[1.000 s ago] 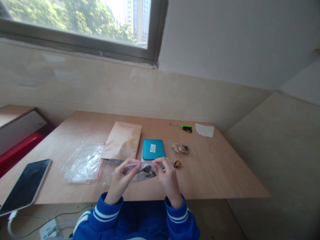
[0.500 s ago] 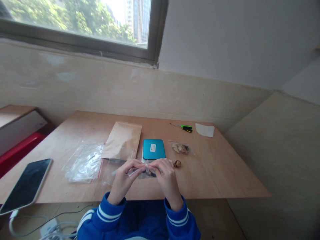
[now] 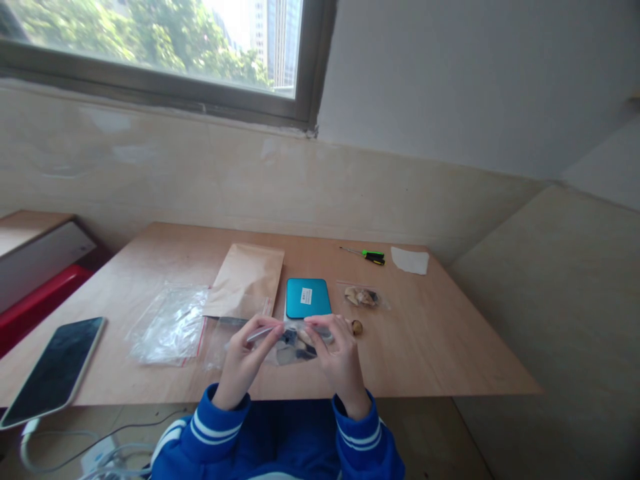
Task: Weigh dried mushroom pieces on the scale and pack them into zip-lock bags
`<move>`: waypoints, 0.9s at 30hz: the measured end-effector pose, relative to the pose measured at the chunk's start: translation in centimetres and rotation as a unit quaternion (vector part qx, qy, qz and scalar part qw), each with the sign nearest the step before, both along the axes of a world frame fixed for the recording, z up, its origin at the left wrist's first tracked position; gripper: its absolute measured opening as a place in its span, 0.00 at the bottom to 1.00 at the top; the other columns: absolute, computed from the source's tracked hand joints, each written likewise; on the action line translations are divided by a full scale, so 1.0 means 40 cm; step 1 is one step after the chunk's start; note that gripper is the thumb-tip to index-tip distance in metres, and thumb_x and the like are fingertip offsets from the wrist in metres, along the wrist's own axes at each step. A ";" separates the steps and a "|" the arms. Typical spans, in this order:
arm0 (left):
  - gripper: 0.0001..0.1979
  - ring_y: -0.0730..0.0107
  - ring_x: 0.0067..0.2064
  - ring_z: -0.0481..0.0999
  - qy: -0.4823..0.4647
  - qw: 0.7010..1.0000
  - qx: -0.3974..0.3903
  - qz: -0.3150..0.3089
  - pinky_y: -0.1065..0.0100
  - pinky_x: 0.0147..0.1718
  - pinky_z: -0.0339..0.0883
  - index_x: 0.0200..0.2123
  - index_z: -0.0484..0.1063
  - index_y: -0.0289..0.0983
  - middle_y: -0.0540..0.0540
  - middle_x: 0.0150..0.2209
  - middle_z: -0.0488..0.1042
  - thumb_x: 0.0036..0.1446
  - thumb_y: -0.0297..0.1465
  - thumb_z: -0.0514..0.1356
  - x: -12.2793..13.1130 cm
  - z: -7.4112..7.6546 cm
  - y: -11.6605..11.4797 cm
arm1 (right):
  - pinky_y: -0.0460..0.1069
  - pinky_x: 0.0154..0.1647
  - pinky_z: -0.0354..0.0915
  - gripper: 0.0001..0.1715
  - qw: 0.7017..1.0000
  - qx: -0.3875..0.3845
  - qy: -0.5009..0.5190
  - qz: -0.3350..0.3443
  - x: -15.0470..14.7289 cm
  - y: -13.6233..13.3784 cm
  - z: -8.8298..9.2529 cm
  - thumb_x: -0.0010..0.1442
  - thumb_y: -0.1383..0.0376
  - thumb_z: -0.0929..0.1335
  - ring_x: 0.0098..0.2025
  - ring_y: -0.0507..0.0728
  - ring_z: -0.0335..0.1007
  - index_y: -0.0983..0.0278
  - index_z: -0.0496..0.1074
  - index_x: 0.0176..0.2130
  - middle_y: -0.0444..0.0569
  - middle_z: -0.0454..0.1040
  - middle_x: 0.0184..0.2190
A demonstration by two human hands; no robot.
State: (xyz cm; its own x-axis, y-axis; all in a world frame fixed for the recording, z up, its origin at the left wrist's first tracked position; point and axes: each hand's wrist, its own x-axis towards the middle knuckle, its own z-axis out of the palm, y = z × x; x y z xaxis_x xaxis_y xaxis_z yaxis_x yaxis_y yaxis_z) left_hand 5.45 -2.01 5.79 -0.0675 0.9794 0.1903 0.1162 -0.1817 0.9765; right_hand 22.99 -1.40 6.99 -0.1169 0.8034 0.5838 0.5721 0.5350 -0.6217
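Observation:
Between my hands is a clear zip bag with dark and pale pieces inside, too small to name. My left hand pinches its top edge on the left, thumb against fingers. On the right, my right hand grips the same edge. Just beyond the bag lies a flat teal box with a white label. A small round brown object sits beside my right hand's knuckles. Farther back on the right rests another clear bag holding tan and dark pieces.
Left of my hands lie a pile of clear zip bags and a brown paper pouch. A phone with a cable is at the table's left edge. At the back are a screwdriver and a white paper piece.
My hands have moved slightly apart along the bag's top edge. The bag's mouth is stretched wider, and more of the pieces inside now show.

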 end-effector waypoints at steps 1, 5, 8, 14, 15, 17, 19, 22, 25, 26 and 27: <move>0.09 0.69 0.34 0.78 -0.007 1.000 0.000 -0.003 0.72 0.33 0.71 0.32 0.74 0.37 0.49 0.30 0.77 0.56 0.37 0.62 0.001 -0.002 0.000 | 0.53 0.44 0.59 0.04 1.000 -0.003 0.000 0.010 -0.001 -0.002 0.004 0.65 0.66 0.66 0.40 0.56 0.71 0.60 0.71 0.39 0.46 0.77 0.36; 0.08 0.68 0.35 0.78 -0.024 0.999 0.021 -0.015 0.71 0.35 0.73 0.32 0.75 0.37 0.48 0.32 0.78 0.56 0.36 0.62 0.005 -0.008 0.002 | 0.53 0.45 0.58 0.08 0.999 -0.003 -0.011 0.043 0.000 -0.009 0.016 0.65 0.69 0.64 0.42 0.56 0.70 0.59 0.72 0.40 0.46 0.76 0.38; 0.06 0.68 0.39 0.78 -0.027 0.999 0.042 -0.022 0.70 0.39 0.73 0.34 0.75 0.37 0.47 0.35 0.79 0.57 0.34 0.62 0.009 -0.009 0.003 | 0.52 0.45 0.57 0.11 0.998 0.010 -0.021 0.054 0.001 -0.011 0.022 0.65 0.72 0.64 0.42 0.55 0.70 0.58 0.73 0.38 0.45 0.76 0.38; 0.04 0.68 0.41 0.78 -0.005 0.997 0.067 -0.025 0.70 0.42 0.72 0.34 0.76 0.37 0.47 0.36 0.79 0.57 0.31 0.61 0.018 -0.013 0.002 | 0.52 0.48 0.55 0.10 0.998 -0.015 -0.017 0.058 -0.003 -0.012 0.026 0.63 0.71 0.65 0.44 0.55 0.70 0.59 0.72 0.42 0.44 0.77 0.40; 0.04 0.68 0.40 0.78 -0.004 0.997 0.069 -0.023 0.71 0.41 0.72 0.33 0.75 0.37 0.47 0.36 0.79 0.57 0.31 0.61 0.018 -0.013 0.002 | 0.52 0.48 0.55 0.09 0.998 -0.024 -0.020 0.060 -0.003 -0.011 0.024 0.63 0.71 0.66 0.44 0.55 0.70 0.59 0.72 0.43 0.44 0.77 0.40; 0.04 0.69 0.39 0.78 0.001 0.998 0.068 -0.017 0.71 0.40 0.72 0.33 0.75 0.37 0.48 0.35 0.79 0.57 0.31 0.61 0.018 -0.014 0.002 | 0.52 0.48 0.54 0.09 0.997 -0.038 -0.026 0.061 -0.004 -0.011 0.020 0.63 0.70 0.66 0.45 0.55 0.70 0.59 0.72 0.42 0.43 0.77 0.40; 0.04 0.69 0.37 0.78 0.007 0.998 0.069 -0.011 0.72 0.38 0.72 0.32 0.75 0.37 0.48 0.34 0.79 0.57 0.31 0.61 0.017 -0.014 0.002 | 0.52 0.48 0.54 0.07 0.997 -0.049 -0.028 0.060 -0.004 -0.010 0.015 0.62 0.69 0.68 0.44 0.55 0.70 0.59 0.72 0.40 0.43 0.77 0.39; 0.05 0.69 0.36 0.78 0.012 0.997 0.070 -0.005 0.72 0.36 0.72 0.31 0.75 0.36 0.48 0.33 0.79 0.56 0.31 0.62 0.013 -0.011 0.002 | 0.51 0.47 0.54 0.04 0.996 -0.064 -0.025 0.060 -0.003 -0.008 0.006 0.60 0.68 0.69 0.42 0.55 0.71 0.60 0.70 0.38 0.42 0.77 0.36; 0.05 0.70 0.36 0.78 0.009 0.998 0.067 0.002 0.73 0.36 0.71 0.31 0.75 0.36 0.48 0.32 0.79 0.56 0.32 0.62 0.010 -0.009 0.003 | 0.52 0.46 0.53 0.05 0.995 -0.072 -0.036 0.051 0.000 -0.006 -0.002 0.59 0.66 0.71 0.39 0.55 0.71 0.61 0.69 0.35 0.42 0.76 0.34; 0.05 0.70 0.36 0.78 0.008 0.998 0.066 0.006 0.73 0.35 0.71 0.31 0.76 0.36 0.48 0.32 0.79 0.56 0.32 0.62 0.010 -0.008 0.003 | 0.52 0.46 0.53 0.06 0.995 -0.071 -0.043 0.047 0.000 -0.005 -0.005 0.59 0.65 0.71 0.39 0.55 0.71 0.61 0.69 0.34 0.42 0.76 0.33; 0.05 0.70 0.36 0.78 0.005 0.998 0.065 0.010 0.73 0.35 0.71 0.31 0.76 0.36 0.48 0.31 0.79 0.56 0.32 0.63 0.009 -0.008 0.003 | 0.52 0.46 0.53 0.07 0.995 -0.069 -0.049 0.045 0.001 -0.004 -0.007 0.58 0.64 0.72 0.39 0.56 0.71 0.61 0.69 0.34 0.42 0.76 0.33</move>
State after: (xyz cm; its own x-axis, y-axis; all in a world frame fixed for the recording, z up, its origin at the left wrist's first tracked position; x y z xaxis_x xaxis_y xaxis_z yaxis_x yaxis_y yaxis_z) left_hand 5.80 -1.88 5.47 -0.0846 0.9450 0.3160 0.1317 -0.3038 0.9436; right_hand 23.01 -1.57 6.69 -0.2433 0.8585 0.4515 0.5868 0.5009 -0.6362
